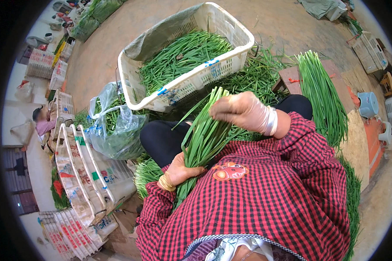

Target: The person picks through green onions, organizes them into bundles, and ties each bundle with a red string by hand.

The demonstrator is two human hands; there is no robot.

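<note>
My left hand (183, 171) is wrapped around the lower, leafy part of a bunch of garlic chives (206, 137), held at a tilt before my chest with the pale cut ends up. My right hand (238, 112), blurred, lies over the stems just below those ends; whether its fingers grip any is unclear. Both wrists carry a light band or glove cuff. Beyond the hands stands a white plastic crate (186, 94), with loose chives (186, 58) inside. A large bundle of chives (323, 98) rests across a low wooden stool (289, 78) at the right.
Loose chive leaves (258, 75) cover the floor by the crate. At the left are a clear plastic bag of greens (116, 127) and stacked white crates (85, 176). A blue plastic stool (368, 104) stands far right. Another person (45, 125) is at the far left.
</note>
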